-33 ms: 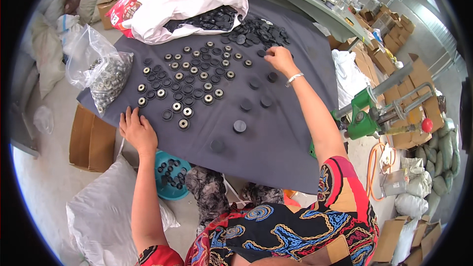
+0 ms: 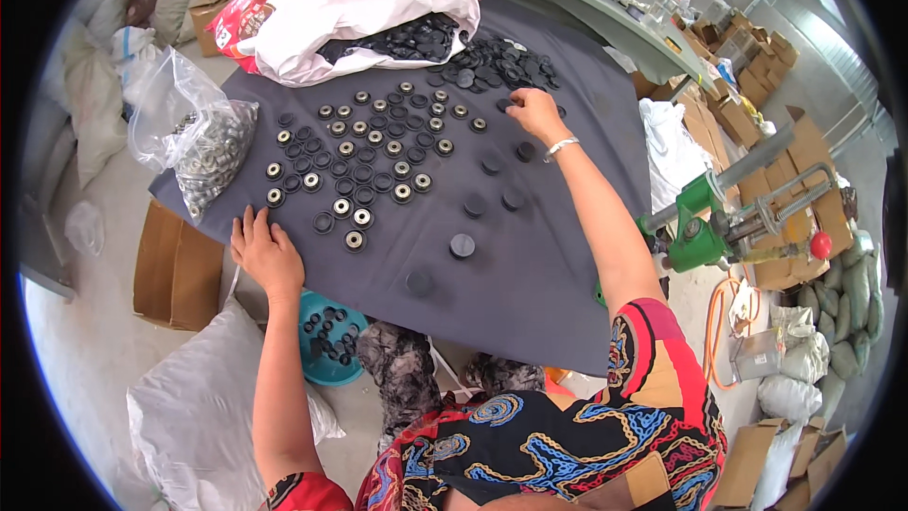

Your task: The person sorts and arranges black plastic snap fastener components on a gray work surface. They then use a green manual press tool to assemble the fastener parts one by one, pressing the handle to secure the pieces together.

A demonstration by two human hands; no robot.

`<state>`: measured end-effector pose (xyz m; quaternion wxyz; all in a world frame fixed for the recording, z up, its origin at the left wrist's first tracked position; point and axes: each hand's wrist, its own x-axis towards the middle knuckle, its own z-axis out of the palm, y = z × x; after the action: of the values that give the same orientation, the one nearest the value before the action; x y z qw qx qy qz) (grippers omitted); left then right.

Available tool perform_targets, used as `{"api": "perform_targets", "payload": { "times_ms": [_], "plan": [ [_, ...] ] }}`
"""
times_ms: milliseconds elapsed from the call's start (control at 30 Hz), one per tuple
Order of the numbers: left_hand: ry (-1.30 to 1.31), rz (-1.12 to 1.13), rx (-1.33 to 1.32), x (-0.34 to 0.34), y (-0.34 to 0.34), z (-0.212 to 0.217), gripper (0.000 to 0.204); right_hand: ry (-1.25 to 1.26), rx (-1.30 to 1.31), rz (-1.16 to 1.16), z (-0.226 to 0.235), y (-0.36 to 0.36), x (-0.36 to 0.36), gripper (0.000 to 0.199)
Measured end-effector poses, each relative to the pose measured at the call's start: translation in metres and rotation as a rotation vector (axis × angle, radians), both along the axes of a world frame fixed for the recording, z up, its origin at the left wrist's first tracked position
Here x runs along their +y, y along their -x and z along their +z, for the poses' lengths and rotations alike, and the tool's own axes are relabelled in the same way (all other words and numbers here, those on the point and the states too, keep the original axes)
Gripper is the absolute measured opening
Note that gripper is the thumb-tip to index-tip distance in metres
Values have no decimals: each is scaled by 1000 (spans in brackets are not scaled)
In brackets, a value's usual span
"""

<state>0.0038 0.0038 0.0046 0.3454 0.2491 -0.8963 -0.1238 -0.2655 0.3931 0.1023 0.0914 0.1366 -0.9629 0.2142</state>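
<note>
My left hand lies flat on the left edge of the grey-covered table, fingers spread, holding nothing. Farther off, on the right, the fingertips of my right hand are pinched at a black round cap, which they partly cover. Several similar caps stand apart between that hand and the near edge, one of them a nearer cap. At centre left are many black rings, some with a metal bearing seated in them. Beyond my right hand spreads a pile of black discs.
A white and red sack spills black discs at the far side. A clear bag of metal bearings stands at the left edge. Below the table is a blue basin with black parts. A green hand press rises at the right.
The view has shifted slightly. Against the table, my right hand has moved a little left toward the black cap; my left hand stays in place.
</note>
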Motion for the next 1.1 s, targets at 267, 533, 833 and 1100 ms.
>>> {"api": "perform_targets", "payload": {
  "times_ms": [267, 533, 833, 1100],
  "plan": [
    [-7, -25, 36, 3, -2, 1, 30, -302, 127, 71, -42, 51, 1, 32],
    [-9, -12, 33, 1, -3, 0, 30, 1065, -768, 6, -19, 46, 28, 24],
    [-2, -6, 21, 0, -2, 0, 30, 364, -380, 173, -13, 13, -14, 32],
    [-2, -6, 22, -1, -5, -1, 30, -117, -91, 306, -12, -8, -42, 34]
  ]
}}
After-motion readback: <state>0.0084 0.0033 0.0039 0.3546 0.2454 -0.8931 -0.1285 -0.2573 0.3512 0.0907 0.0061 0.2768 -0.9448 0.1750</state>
